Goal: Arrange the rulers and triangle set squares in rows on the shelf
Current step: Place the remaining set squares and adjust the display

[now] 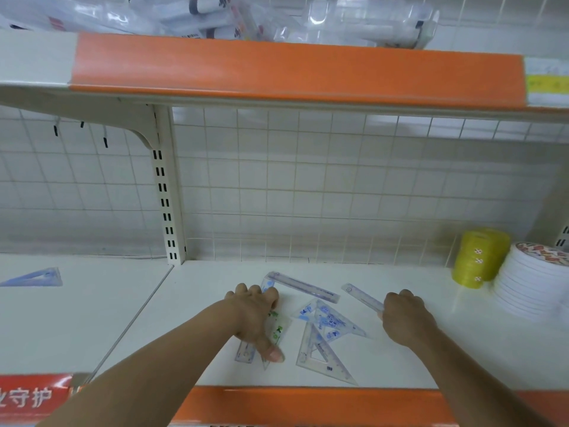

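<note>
The right hand (pixel 403 315) had its fingers curled around the near end of a short clear ruler (pixel 361 297), which ran away from it up and to the left, low over the shelf. The left hand (pixel 257 315) lay knuckles-up over a clear green-printed piece (pixel 279 329), fingers bent down at its far end and the thumb pressed flat near its close end. I could not tell whether that piece was a ruler or a narrow set square. A small blue-marked ruler (pixel 244 352) poked out from under the wrist.

Between the two hands lay the rest of the set. A long clear ruler (pixel 303 286) sat slantwise towards the back. In front of it a blue-printed set square (pixel 334 323) overlapped another set square (pixel 320 360), whose point reached towards the front edge. One more triangle (pixel 37 278) lay alone, well apart, in the bay to the left.

All of this rested on a white shelf board (pixel 400 365) with an orange front strip (pixel 308 402) and a red label (pixel 30 396) at the left. Off to the right stood a stack of yellow tape rolls (pixel 478 260), just beside a stack of white discs (pixel 529 291). Behind was a pale wire grid panel (pixel 308 180) and a slotted upright (pixel 164 195). Above hung the upper shelf (pixel 277 72), also orange-edged, with clear plastic packets (pixel 215 16) piled on it.
</note>
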Available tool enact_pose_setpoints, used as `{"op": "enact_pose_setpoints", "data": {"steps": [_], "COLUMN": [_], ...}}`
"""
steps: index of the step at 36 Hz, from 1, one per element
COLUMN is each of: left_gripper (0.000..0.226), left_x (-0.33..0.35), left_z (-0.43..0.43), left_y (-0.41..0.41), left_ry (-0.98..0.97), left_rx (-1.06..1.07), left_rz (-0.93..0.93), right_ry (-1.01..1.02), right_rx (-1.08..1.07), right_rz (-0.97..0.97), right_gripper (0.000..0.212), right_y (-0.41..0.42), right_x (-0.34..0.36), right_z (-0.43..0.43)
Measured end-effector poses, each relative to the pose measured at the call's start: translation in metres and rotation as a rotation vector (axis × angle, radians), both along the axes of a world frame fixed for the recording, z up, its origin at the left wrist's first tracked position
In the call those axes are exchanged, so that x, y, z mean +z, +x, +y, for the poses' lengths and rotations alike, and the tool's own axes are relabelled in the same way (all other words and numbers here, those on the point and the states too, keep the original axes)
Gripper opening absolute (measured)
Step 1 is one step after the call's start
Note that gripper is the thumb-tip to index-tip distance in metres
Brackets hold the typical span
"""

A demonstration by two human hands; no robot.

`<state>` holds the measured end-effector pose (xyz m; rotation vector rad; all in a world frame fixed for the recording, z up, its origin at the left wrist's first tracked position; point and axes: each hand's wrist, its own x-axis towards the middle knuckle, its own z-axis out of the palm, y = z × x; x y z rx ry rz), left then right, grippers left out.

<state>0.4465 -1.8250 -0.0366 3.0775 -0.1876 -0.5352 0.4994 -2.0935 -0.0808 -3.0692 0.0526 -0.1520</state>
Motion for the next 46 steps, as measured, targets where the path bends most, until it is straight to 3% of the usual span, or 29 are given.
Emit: {"op": "enact_pose_setpoints", "data": {"steps": [14,21,26,32,39,46], "left_gripper": [0.111,0.081,0.070,0.103,0.080,0.080], "left_x": [0.002,0.003,-0.002,0.003,-0.007,-0.007], "left_z": [0.013,0.016,0.008,0.000,0.001,0.001], "left_y": [-0.006,-0.011,-0.014,-0.019,-0.020,-0.019], "left_ry": [-0.040,-0.030,0.016,0.030,-0.031,0.031], "left_rx": [0.116,0.062,0.032,0.029,-0.002,-0.014], "left_rz": [0.058,-0.008,-0.200,-0.009,-0.117,-0.164], "right_ry": [0.055,0.059,0.057,0.053,0.063,0.087], "right_rx": [-0.037,-0.029,-0.024,-0.020,-0.023,-0.009], "right_rz": [0.014,0.032,0.024,0.027,0.009,0.003], "right_gripper": [0.025,0.029,0.028,0.028,0.028,0.025], "right_y": [-0.002,-0.004,-0.006,-0.008,-0.010,-0.011], "right_x": [0.000,0.001,0.001,0.001,0.000,0.001], "right_z": [-0.001,-0.001,-0.001,-0.002,-0.002,-0.001]}}
